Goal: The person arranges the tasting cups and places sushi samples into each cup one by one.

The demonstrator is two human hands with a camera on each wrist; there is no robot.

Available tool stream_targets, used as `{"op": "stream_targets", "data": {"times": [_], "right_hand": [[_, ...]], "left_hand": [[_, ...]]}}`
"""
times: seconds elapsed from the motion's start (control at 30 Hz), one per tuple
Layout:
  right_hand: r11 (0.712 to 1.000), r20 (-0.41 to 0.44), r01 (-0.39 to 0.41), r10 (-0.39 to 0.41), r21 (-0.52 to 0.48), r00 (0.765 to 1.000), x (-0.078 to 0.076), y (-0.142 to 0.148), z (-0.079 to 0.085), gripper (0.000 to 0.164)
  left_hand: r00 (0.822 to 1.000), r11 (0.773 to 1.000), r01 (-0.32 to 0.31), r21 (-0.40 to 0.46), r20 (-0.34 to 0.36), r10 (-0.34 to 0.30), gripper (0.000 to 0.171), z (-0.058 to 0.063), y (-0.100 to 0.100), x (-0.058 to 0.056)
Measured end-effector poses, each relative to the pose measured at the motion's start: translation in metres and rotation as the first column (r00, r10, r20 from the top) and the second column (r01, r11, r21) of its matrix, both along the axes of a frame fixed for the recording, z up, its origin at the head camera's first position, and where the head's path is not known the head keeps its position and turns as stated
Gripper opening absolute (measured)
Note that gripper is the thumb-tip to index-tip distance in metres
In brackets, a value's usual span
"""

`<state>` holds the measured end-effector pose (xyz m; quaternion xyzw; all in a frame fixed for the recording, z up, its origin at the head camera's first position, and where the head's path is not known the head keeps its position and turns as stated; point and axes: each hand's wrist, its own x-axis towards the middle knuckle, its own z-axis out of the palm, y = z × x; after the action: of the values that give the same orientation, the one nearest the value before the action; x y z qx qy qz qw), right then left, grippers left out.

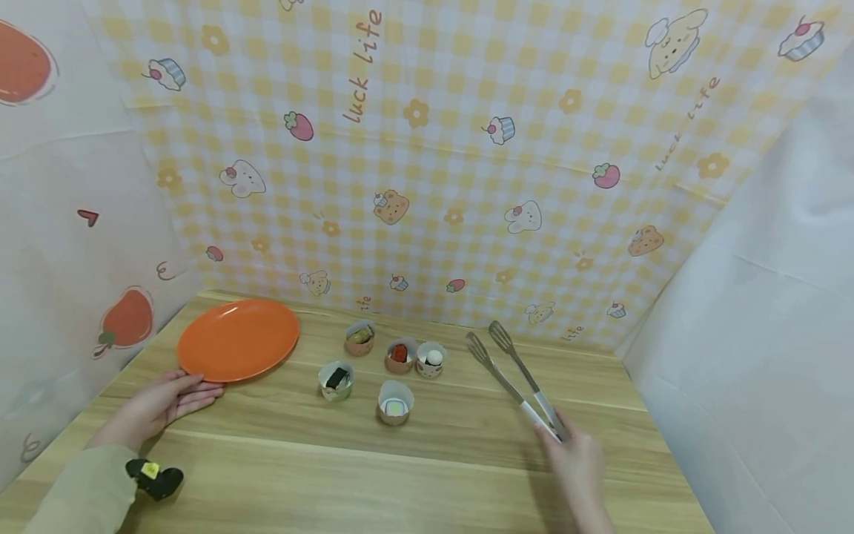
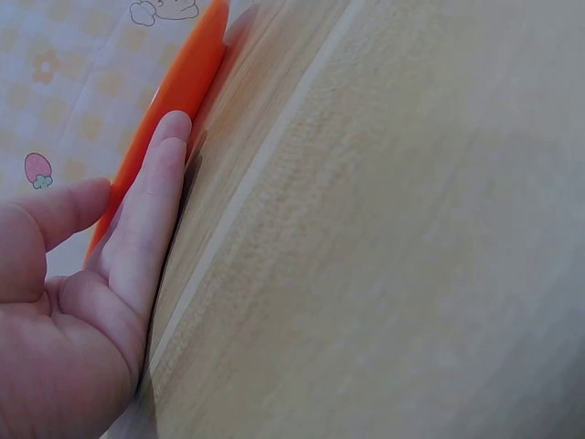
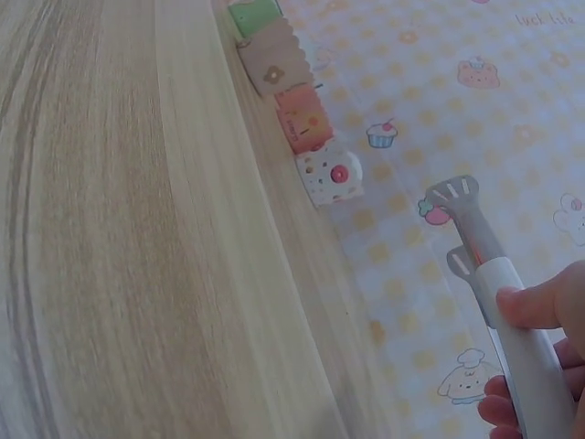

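My left hand (image 1: 167,404) is at the near rim of an orange oval plate (image 1: 238,340). The left wrist view shows its fingers straight along the rim and the thumb tip touching the plate's edge (image 2: 174,101). In my right hand (image 1: 575,460) I grip metal tongs (image 1: 512,382) by their white handles, the slotted ends apart and nothing between them. Between the hands stand several small paper cups, among them one with a black-wrapped piece (image 1: 338,379), one with a red piece (image 1: 399,353) and one with a white piece (image 1: 434,357).
Behind the red-piece cup's left side stands a cup with a greenish-brown piece (image 1: 362,337); nearest me is a cup (image 1: 394,417) with a pale, green-centred piece. The wooden table (image 1: 320,489) ends at a yellow checked cloth (image 1: 427,185); white sheets (image 1: 754,334) hang at both sides.
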<state>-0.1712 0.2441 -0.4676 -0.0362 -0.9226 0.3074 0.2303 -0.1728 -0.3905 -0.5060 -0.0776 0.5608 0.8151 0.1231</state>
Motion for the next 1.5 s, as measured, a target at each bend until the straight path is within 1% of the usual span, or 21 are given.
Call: {"op": "stream_targets", "data": {"times": [0.07,0.2,0.37,0.47,0.6,0.7,0.8,0.93,1.13,1.37,1.5], "right_hand": [[1.0,-0.006,0.012,-0.012,-0.005,1.0,-0.001,0.002,-0.001,0.047],[0.999,0.009,0.041,-0.041,-0.018,0.999,-0.002,0.005,-0.003,0.046],[0.998,0.007,0.059,-0.059,-0.011,0.998,-0.002,0.01,-0.004,0.046],[0.998,0.005,0.068,-0.068,-0.007,0.998,-0.003,0.013,-0.004,0.046],[0.995,-0.004,0.097,-0.097,0.0,0.995,-0.004,0.016,-0.006,0.045],[0.992,-0.018,0.122,-0.122,0.008,0.992,-0.005,0.019,-0.008,0.045],[0.989,-0.006,0.148,-0.148,0.013,0.989,-0.006,0.024,-0.012,0.044],[0.987,0.033,0.16,-0.16,0.01,0.987,-0.004,0.03,-0.014,0.045],[0.984,0.056,0.177,-0.178,0.019,0.982,-0.004,0.037,-0.018,0.047],[0.979,0.077,0.202,-0.203,0.026,0.976,-0.006,0.044,-0.026,0.046],[0.976,0.092,0.217,-0.217,0.014,0.972,-0.006,0.046,-0.027,0.047]], "left_hand": [[1.0,1.0,-0.001,-0.005,-0.001,0.001,0.025,0.0,0.001,0.0],[1.0,1.0,0.006,-0.014,-0.01,-0.007,0.031,0.0,0.001,0.0],[1.0,1.0,0.011,-0.003,-0.01,-0.011,0.03,-0.001,0.0,0.0],[1.0,1.0,-0.002,-0.011,-0.01,0.002,0.028,-0.001,0.0,0.0],[1.0,1.0,-0.005,-0.03,-0.018,0.005,0.028,-0.002,-0.001,0.001],[1.0,1.0,0.005,-0.026,-0.023,-0.005,0.03,-0.003,-0.001,0.001],[1.0,1.0,0.005,-0.016,-0.018,-0.005,0.029,-0.003,-0.001,0.001],[1.0,1.0,0.008,-0.009,-0.018,-0.008,0.027,-0.002,-0.001,0.001],[1.0,1.0,0.011,-0.001,-0.016,-0.011,0.031,-0.002,0.0,0.0],[1.0,1.0,0.007,0.011,-0.001,-0.007,0.023,0.001,0.0,-0.001],[1.0,1.0,0.008,0.01,0.005,-0.008,0.023,0.0,0.0,-0.001]]}}
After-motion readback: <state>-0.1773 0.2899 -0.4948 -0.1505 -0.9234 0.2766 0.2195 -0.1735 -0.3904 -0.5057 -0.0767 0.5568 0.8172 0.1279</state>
